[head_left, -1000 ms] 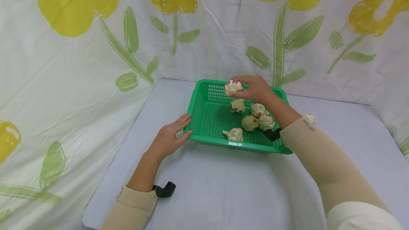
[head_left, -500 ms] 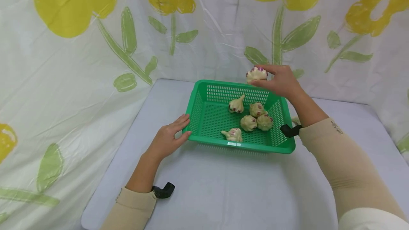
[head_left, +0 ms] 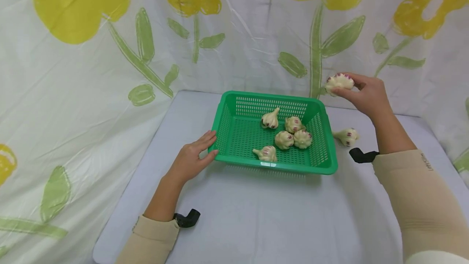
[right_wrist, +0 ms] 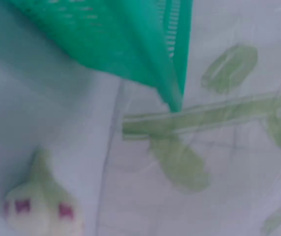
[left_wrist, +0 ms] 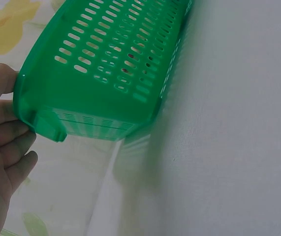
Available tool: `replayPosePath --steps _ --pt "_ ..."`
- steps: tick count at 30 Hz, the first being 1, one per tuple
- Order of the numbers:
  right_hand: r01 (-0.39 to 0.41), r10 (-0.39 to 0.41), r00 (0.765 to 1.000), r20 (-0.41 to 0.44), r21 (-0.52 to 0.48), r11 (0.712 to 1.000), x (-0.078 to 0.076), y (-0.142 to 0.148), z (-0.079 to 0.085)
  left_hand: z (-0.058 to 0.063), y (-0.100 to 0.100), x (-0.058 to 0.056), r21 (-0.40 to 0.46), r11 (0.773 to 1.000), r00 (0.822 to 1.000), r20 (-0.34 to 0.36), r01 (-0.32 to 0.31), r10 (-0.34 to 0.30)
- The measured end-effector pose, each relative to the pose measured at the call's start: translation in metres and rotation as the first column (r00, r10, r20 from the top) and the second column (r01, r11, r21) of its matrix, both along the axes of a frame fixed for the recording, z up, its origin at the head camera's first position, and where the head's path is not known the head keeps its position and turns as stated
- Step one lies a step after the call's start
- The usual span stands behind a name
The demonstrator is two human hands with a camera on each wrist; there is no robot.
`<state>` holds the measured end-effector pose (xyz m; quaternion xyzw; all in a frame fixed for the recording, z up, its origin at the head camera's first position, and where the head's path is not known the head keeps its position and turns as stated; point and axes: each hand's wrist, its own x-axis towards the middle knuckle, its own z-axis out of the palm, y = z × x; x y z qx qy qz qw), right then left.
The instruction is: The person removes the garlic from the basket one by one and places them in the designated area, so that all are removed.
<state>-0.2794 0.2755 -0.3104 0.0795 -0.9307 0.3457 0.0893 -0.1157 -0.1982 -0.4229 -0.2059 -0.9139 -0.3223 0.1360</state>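
My right hand (head_left: 370, 93) pinches a garlic bulb (head_left: 338, 83) with purple marks, held up past the back right corner of the green basket (head_left: 269, 167). In the right wrist view only a bit of that hand shows at the right edge, and the held bulb is out of sight. My left hand (head_left: 194, 156) rests at the basket's left rim, fingers fairly straight and thumb at the front corner; in the left wrist view its fingertips (left_wrist: 24, 164) lie beside the rim. Several garlic bulbs (head_left: 283, 139) lie inside the basket.
Another garlic bulb (head_left: 346, 136) lies on the white table (head_left: 271, 211) just right of the basket; it shows in the right wrist view as a garlic bulb (right_wrist: 42, 206) too. A flower-printed curtain (head_left: 249, 44) hangs behind the table and along its left.
My right hand has carried its garlic bulb from over the basket to the right, beyond its rim. The bulb on the table has come into fuller view. The left hand has stayed put.
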Motion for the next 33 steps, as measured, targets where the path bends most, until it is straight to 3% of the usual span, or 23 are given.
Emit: replayPosePath --steps 11,17,21,28,33 --pt "0.143 -0.131 0.983 0.133 -0.089 0.986 0.01 0.053 -0.04 -0.001 0.0 0.002 0.003 1.0 1.0 0.013 -0.002 0.002" --pt "0.216 -0.176 0.945 0.275 -0.123 0.969 0.012 0.076 -0.062 -0.001 0.0 0.002 0.007 1.0 1.0 0.027 -0.003 0.003" --pt "0.252 -0.192 0.927 0.323 -0.156 0.955 0.011 0.092 -0.081 0.0 0.0 0.002 0.011 1.0 0.999 0.032 -0.003 0.003" --pt "0.297 -0.25 0.894 0.373 -0.075 0.952 0.008 0.111 -0.11 -0.002 -0.001 0.0 0.009 1.0 1.0 0.023 0.0 0.0" --pt "0.328 -0.237 0.857 0.457 -0.131 0.935 0.008 0.118 -0.125 -0.001 -0.001 -0.001 0.008 1.0 1.0 0.019 0.008 -0.008"
